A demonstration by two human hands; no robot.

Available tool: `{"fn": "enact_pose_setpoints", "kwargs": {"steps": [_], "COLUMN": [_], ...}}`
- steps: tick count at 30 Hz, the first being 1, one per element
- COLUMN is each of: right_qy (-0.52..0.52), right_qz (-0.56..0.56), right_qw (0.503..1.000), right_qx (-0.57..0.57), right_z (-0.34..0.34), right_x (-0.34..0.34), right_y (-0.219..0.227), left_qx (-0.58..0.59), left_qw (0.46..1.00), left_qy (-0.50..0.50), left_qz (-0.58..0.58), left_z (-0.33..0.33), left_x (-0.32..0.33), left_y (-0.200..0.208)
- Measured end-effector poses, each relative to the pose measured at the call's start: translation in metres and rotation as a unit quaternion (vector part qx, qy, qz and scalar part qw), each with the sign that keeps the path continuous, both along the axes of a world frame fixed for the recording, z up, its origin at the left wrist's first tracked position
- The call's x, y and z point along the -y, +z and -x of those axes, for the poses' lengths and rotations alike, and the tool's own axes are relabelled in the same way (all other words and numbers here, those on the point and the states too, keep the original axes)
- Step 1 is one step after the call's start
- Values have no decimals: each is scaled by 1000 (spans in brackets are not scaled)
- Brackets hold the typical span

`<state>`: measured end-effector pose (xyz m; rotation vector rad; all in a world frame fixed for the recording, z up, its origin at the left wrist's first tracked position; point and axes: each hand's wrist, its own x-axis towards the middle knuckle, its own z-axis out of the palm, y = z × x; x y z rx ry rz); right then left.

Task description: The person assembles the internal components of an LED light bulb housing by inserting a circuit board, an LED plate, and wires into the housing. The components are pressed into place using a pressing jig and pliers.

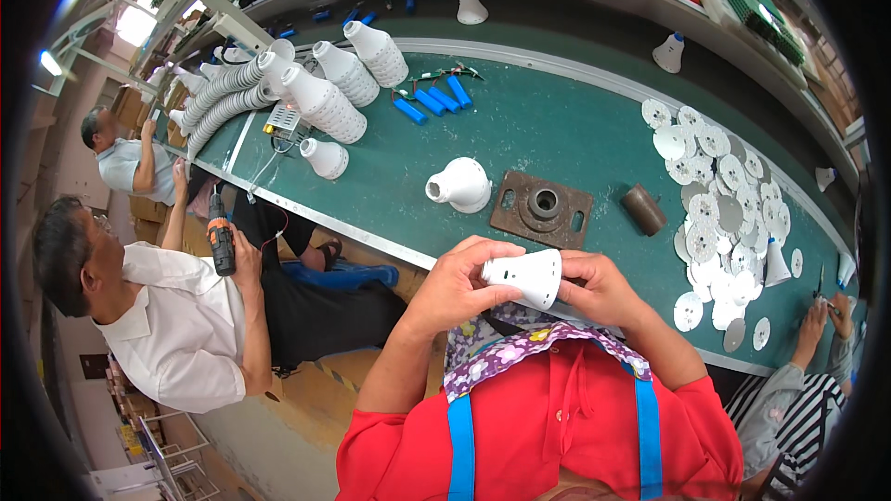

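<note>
Rusty metal fixture [542, 208], blue cylinders [432, 98], round discs [724, 213].

Head view looks steeply down, near the workbench [557, 130].

The white lamp housing [526, 276] near the lower middle of the frame is looking like smooth, matt plastic. Above it, the bench top [557, 130] is showing a matt green covering. The brown fixture plate [542, 209] at mid-frame is looking like rough, rusty metal. At the right, the round discs [719, 213] are gleaming like thin metal. The blue cylinders [432, 100] at upper middle are appearing glossy.
</note>
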<state>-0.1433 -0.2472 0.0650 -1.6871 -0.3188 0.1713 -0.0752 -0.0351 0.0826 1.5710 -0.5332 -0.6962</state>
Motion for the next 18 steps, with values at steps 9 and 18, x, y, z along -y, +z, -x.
{"fn": "enact_pose_setpoints", "kwargs": {"steps": [9,18], "right_qy": [-30,-21], "right_qz": [-114,-112], "right_qw": [974,983], "right_qx": [-192,-141], "right_z": [5,6], "right_x": [-8,-12], "right_y": [-3,-8], "left_qx": [10,35], "left_qw": [1000,999], "left_qy": [1,6], "left_qz": [4,-21], "left_z": [3,3], "left_x": [-1,-2], "left_y": [-2,-2]}}
